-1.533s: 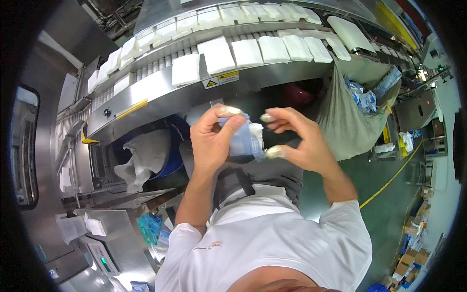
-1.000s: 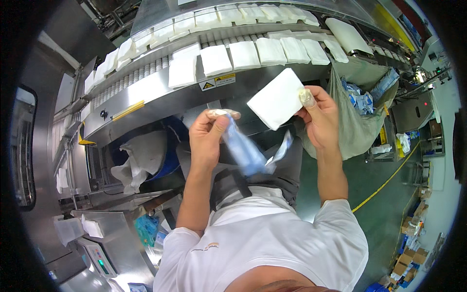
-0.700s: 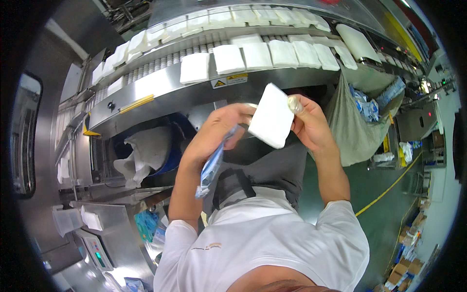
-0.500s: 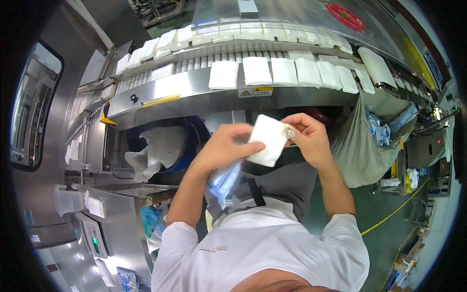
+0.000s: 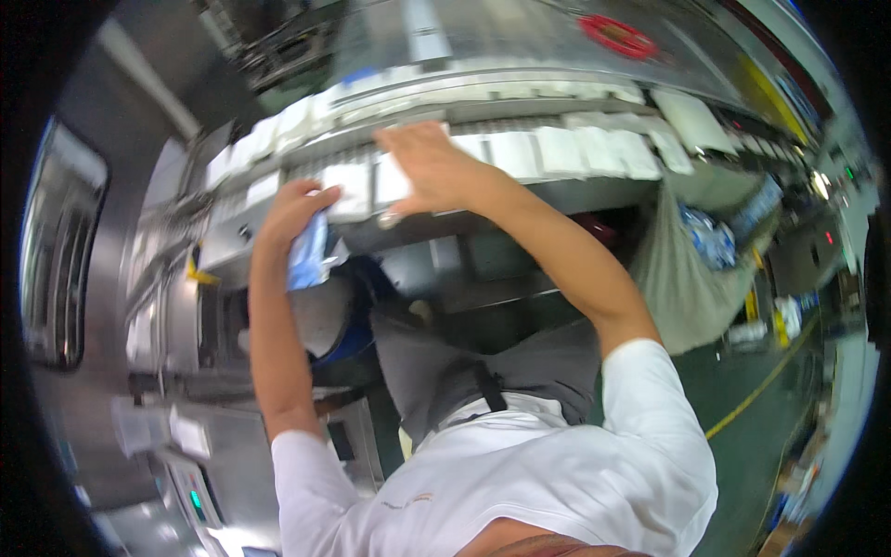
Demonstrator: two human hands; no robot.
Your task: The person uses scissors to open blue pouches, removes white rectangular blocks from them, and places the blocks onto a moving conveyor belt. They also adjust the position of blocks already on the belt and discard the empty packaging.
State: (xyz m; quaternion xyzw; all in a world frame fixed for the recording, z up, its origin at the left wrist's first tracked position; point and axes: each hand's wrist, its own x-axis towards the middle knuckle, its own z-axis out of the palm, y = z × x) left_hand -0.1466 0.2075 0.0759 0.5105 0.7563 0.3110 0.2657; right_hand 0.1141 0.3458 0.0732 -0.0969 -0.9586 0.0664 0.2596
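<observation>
My left hand [image 5: 295, 212] is at the near ledge of the conveyor, closed on a blue-and-white plastic pouch [image 5: 308, 256] that hangs below its fingers. Its thumb lies against the edge of a folded white pad [image 5: 349, 193] on the ledge. Just to the right, my right hand [image 5: 432, 165] reaches over another white pad [image 5: 390, 182]. Its thumb is by the pad's near edge and its fingers stretch toward the far edge, wide apart. A pale cover sits on the thumb tip. Motion blur hides whether this hand presses on the pad.
More white pads [image 5: 561, 151] line the ledge to the right, with another row behind the rollers. A grey cloth sack [image 5: 691, 278] with blue pouches hangs at right. Below the ledge stands a dark blue bin [image 5: 371, 283]. A scale [image 5: 193, 497] is at lower left.
Both hands have moved forward and left from in front of my body to the ledge. The white pad they held now lies at the left end of the row; the pouch stays in my left hand.
</observation>
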